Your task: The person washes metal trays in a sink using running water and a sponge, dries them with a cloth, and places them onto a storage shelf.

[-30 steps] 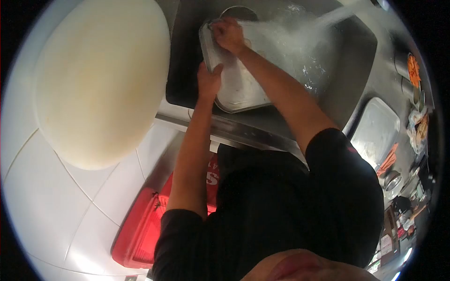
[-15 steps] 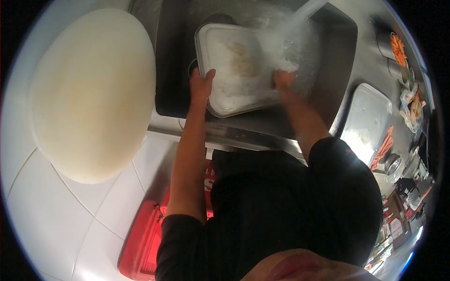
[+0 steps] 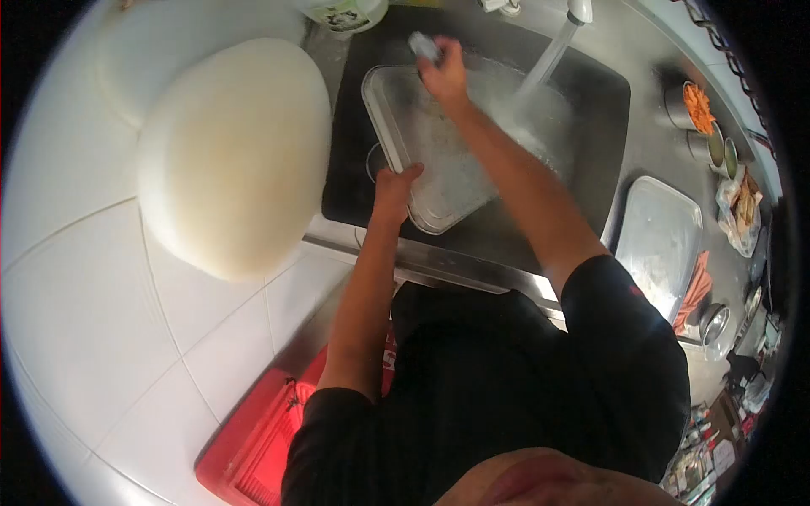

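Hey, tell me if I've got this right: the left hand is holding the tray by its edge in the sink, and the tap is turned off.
Not quite: the tap is on. The head view shows water streaming from it, while the left hand holds the tray by its edge in the sink.

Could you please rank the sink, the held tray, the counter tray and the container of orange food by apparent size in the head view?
Largest to smallest:
Sink
Held tray, partly hidden
Counter tray
Container of orange food
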Available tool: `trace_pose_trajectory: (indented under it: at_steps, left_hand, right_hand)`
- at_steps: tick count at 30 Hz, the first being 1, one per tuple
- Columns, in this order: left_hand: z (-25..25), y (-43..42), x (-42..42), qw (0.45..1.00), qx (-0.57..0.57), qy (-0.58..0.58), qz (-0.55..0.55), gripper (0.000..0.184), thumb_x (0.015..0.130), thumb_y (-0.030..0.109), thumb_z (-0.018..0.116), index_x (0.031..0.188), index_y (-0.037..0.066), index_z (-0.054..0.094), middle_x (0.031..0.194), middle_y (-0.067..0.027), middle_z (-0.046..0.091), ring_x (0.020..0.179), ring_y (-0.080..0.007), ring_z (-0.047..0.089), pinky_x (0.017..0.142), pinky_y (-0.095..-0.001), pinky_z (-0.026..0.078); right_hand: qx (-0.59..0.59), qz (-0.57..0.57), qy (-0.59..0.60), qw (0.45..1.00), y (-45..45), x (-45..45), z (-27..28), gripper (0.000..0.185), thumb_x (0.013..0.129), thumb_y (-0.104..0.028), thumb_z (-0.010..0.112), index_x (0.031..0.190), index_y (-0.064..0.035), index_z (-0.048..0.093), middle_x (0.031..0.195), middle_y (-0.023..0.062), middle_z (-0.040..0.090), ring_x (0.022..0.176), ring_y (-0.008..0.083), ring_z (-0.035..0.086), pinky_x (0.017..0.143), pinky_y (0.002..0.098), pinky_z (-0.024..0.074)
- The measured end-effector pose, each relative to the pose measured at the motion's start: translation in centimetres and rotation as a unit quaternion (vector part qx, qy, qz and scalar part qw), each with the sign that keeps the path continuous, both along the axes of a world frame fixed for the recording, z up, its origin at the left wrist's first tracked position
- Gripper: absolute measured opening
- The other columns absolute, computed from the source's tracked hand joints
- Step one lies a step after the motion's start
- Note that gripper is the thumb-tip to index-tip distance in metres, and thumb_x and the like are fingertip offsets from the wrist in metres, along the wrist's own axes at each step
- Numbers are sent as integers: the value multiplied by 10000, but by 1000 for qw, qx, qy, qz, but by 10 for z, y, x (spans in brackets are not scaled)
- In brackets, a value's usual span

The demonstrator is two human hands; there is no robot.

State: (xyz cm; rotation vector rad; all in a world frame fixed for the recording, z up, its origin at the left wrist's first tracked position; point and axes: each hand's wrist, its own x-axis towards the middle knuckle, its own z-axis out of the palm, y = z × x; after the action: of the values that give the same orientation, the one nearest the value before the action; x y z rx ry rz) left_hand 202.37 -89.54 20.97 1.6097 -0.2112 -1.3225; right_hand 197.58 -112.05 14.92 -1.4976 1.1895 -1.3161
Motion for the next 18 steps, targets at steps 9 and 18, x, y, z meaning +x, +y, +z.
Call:
trace_pose_trajectory:
  at_steps: [9, 18]
  left_hand:
    - [82, 30, 2, 997, -69, -29, 0, 307, 815, 46, 654, 1089, -82, 602, 956, -126, 670, 836, -215, 653, 764, -326, 511]
    - [94, 23, -25, 985, -128, -94, -74, 249, 819, 60, 644, 1028, -73, 624, 920, -108, 668, 772, -170, 627, 674, -305, 491]
  right_hand:
    - [224, 175, -259, 923, -61, -43, 142, 415, 905, -329, 585, 1218, -60, 544, 1166, 129, 578, 1018, 219, 583, 869, 396, 486]
    - [336, 126, -382, 852, -27, -196, 87, 393, 974, -191, 342, 1210, 107, 444, 1205, 270, 522, 1098, 397, 550, 957, 506, 478]
